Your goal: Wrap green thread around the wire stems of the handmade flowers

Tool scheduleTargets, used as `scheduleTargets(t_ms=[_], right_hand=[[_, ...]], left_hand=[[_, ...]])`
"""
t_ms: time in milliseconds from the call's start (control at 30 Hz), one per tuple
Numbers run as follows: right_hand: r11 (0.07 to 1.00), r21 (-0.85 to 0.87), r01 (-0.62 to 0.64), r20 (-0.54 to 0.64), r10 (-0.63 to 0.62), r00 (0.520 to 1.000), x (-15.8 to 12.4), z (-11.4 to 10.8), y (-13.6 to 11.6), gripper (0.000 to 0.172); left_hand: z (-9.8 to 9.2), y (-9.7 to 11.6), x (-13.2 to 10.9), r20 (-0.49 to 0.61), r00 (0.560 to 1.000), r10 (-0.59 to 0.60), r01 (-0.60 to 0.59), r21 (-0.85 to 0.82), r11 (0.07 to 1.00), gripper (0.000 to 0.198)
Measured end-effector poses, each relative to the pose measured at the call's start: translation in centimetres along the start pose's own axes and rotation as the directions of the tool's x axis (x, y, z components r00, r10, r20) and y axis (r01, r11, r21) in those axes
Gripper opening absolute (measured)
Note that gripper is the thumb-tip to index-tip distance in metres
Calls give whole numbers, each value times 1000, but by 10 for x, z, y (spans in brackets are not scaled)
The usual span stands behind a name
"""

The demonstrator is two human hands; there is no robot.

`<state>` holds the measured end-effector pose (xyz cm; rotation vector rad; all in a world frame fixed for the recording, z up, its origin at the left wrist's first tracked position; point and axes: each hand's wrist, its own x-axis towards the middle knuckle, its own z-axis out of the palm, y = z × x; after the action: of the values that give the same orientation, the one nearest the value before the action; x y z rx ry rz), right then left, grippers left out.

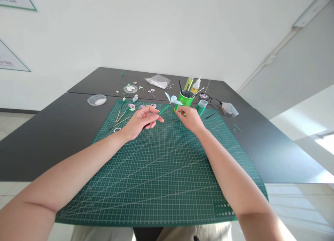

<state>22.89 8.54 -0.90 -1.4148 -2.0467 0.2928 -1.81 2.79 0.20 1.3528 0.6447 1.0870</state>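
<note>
My left hand (144,120) is closed around the green stem (164,110) of a small handmade flower. Its pale blue petals (173,99) point up and away from me, beside the green can. Close to the right of the petals, my right hand (190,117) is in a pinch, thumb and forefinger together. Whatever is between those fingertips is too small to make out. Both hands are above the far half of the green cutting mat (161,178).
Behind my right hand stand a green can (185,100) of tools, a glue bottle (196,84) and a green-capped jar (201,107). Glasses (215,102) and a clear box (229,109) lie right. Sticks (122,122), small flower pieces and clear dishes (97,99) lie left. A plastic bag (159,81) lies behind.
</note>
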Motion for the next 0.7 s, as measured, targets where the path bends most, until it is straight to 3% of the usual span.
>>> scheduleTargets(t_ms=[100, 233, 400, 533, 700], right_hand=[[999, 35, 13, 1, -13, 1000, 0, 5, 4, 14], [964, 256, 65, -125, -33, 992, 1, 3, 2, 31], [790, 606, 94, -82, -56, 995, -3, -10, -18, 29], [764, 640, 80, -64, -50, 997, -6, -9, -27, 22], [810, 587, -11, -163, 131, 978, -1, -3, -17, 21]], left_hand=[[-3, -1, 4, -90, 996, -27, 21, -68, 997, 21], [-3, -3, 5, -129, 989, -74, 67, -55, 996, 22], [-3, -6, 5, -143, 983, -112, 110, -22, 994, 23], [-5, -10, 5, -122, 983, -135, 137, 8, 991, 21], [-4, -8, 4, -48, 988, -145, 143, -53, 988, 20]])
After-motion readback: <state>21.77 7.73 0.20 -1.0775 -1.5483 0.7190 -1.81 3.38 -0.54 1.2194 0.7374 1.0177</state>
